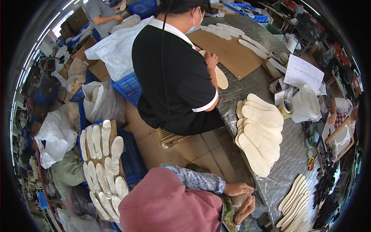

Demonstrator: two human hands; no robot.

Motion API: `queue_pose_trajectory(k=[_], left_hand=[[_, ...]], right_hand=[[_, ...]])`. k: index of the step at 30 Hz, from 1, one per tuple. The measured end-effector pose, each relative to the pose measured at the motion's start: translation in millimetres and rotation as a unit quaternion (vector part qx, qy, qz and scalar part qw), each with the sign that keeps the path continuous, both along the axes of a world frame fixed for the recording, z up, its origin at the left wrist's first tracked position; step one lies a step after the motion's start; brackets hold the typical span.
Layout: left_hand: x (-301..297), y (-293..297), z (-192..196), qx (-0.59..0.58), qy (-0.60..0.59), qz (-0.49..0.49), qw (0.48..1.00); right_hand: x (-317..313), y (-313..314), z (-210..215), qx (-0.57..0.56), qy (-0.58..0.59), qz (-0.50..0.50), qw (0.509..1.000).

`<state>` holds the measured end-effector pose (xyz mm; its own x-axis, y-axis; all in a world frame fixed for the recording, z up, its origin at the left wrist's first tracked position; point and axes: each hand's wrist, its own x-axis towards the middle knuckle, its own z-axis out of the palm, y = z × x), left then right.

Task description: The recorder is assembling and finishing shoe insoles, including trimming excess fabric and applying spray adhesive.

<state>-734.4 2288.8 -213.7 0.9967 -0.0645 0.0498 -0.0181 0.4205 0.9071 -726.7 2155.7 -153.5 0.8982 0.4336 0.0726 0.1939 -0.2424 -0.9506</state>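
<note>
Neither of my hands shows in the picture. At the lower middle, a person in a pink hooded top (166, 201) faces the table, one arm in a blue floral sleeve (201, 178). That person's two hands (243, 199) meet near the table edge around something pale that I cannot make out. Beyond, a person in a black shirt (170, 65) holds a cream insole (221, 78). Overlapping cream insoles (261, 129) are heaped on the foil-covered table (247, 91). A fanned row of insoles (295, 205) lies nearer on it.
At left, insoles on a board (103, 157) rest over a blue crate (133, 154). White plastic bags (56, 135) and another crate (129, 89) crowd the floor. A brown board (224, 48), a white bucket (305, 102), a paper sheet (303, 73) and scissors (311, 164) are on the table.
</note>
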Motion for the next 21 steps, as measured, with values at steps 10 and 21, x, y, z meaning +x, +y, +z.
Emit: queue_pose_trajectory(k=[10,21], left_hand=[[11,29,21,0.021,-0.067,-0.097,0.993],[16,-25,46,0.066,0.072,-0.279,0.955]], right_hand=[[8,4,21,-0.007,0.016,-0.064,0.998],[-29,-88,4,0.037,0.077,-0.385,0.919]])
